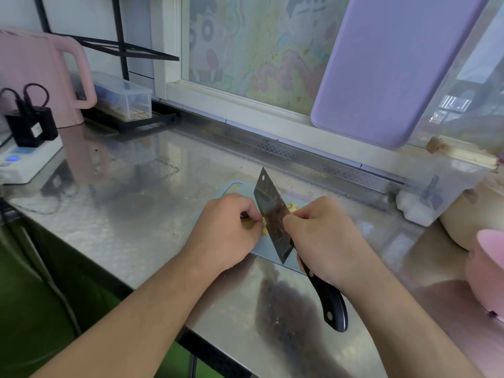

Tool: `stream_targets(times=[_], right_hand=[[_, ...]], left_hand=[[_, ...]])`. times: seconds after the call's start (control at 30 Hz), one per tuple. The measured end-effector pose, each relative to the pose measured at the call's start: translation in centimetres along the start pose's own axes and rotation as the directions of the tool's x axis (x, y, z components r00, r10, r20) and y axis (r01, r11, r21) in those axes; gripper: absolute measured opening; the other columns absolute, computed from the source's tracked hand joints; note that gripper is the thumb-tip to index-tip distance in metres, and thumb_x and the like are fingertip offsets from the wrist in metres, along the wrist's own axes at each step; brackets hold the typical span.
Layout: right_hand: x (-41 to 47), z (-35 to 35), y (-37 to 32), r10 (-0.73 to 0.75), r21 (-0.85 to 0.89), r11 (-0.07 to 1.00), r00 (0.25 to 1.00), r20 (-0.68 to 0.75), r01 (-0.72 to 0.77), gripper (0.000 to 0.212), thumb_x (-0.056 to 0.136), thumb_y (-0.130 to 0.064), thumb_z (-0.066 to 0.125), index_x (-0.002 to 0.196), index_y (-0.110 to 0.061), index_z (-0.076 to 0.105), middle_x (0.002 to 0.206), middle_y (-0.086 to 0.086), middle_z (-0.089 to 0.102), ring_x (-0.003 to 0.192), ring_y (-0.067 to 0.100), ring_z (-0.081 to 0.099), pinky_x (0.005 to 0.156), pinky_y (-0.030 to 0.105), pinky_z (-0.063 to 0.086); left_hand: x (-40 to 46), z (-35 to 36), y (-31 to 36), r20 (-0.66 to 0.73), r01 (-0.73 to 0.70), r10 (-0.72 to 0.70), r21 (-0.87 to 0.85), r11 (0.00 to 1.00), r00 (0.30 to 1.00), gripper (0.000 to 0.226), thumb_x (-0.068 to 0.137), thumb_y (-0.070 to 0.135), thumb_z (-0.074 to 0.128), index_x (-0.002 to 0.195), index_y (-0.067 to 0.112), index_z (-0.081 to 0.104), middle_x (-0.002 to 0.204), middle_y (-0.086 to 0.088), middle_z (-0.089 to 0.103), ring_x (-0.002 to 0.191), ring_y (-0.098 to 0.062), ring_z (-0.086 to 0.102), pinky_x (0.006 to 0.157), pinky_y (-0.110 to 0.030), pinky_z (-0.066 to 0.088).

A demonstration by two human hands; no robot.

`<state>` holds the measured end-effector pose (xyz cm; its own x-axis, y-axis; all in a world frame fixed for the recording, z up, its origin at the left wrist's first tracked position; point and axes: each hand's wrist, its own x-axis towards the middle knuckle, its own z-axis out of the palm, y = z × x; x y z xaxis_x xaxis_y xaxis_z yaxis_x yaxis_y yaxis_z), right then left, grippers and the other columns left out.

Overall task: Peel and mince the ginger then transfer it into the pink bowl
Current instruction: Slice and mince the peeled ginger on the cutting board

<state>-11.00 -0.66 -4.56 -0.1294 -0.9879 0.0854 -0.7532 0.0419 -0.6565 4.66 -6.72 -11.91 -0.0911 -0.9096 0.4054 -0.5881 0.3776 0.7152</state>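
Two bare forearms reach in from the lower edge of the view, each ending in a bare hand: the left hand (222, 233) and the right hand (324, 238). No sleeve shows on either arm as far up as the picture goes. No ring, watch, bracelet or glove is worn on either hand or wrist. The fingernails that can be seen look short and plain. Nothing more of the person shows.

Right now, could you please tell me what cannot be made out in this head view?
- ginger: mostly hidden under the left hand and the cleaver.
- pink bowl: cut off by the right edge; contents unseen.
- right hand: fingertips hidden behind the blade.
- blue cutting board: largely covered by both hands.
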Motion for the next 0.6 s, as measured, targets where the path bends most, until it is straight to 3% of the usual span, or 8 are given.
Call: stream_targets(times=[0.17, 0.3, 0.43, 0.6], right_hand=[[0.14, 0.09, -0.12, 0.040, -0.054, 0.998, 0.998, 0.048, -0.037, 0.026, 0.087, -0.010, 0.052, 0.063, -0.008, 0.043, 0.052, 0.009, 0.051, 0.048, 0.025, 0.043, 0.054, 0.031, 0.038], [0.15, 0.12, -0.55, 0.011, -0.123, 0.992, 0.997, 0.083, 0.000, 0.031, 0.096, -0.009, 0.051, 0.066, -0.010, 0.047, 0.064, 0.008, 0.051, 0.056, 0.024, 0.047, 0.054, 0.035, 0.046], [0.14, 0.43, 0.32, 0.036, -0.043, 0.998, 0.999, 0.032, -0.035, 0.031, 0.089, -0.013, 0.052, 0.062, -0.011, 0.038, 0.047, 0.000, 0.040, 0.047, 0.021, 0.035, 0.050, 0.033, 0.032], [0.19, 0.32, 0.16, -0.002, 0.020, 1.000, 1.000, -0.004, 0.002, 0.032, 0.089, -0.016, 0.053, 0.065, -0.002, 0.037, 0.050, 0.004, 0.035, 0.049, 0.021, 0.033, 0.053, 0.034, 0.032]], left_hand=[[-0.10, -0.03, 0.03, 0.004, -0.002, 0.002, 0.000, 1.000, 1.000, 0.010, 0.083, 0.025, 0.079, 0.076, 0.029, 0.074, 0.085, 0.017, 0.069, 0.082, -0.003, 0.065, 0.075, -0.027, 0.054], [-0.12, -0.13, 0.08, 0.004, -0.012, 0.012, 0.010, 1.000, 1.000, 0.009, 0.082, 0.025, 0.079, 0.076, 0.029, 0.074, 0.085, 0.017, 0.070, 0.083, -0.002, 0.065, 0.075, -0.023, 0.052], [-0.17, -0.28, 0.25, 0.014, -0.011, 0.011, 0.009, 1.000, 1.000, 0.011, 0.083, 0.023, 0.078, 0.077, 0.030, 0.073, 0.086, 0.018, 0.069, 0.084, 0.001, 0.064, 0.070, -0.010, 0.046], [-0.30, -0.33, 0.41, 0.002, 0.021, -0.021, -0.018, 1.000, 1.000, 0.013, 0.083, 0.019, 0.077, 0.079, 0.031, 0.073, 0.086, 0.019, 0.070, 0.083, 0.004, 0.064, 0.066, -0.005, 0.043]])
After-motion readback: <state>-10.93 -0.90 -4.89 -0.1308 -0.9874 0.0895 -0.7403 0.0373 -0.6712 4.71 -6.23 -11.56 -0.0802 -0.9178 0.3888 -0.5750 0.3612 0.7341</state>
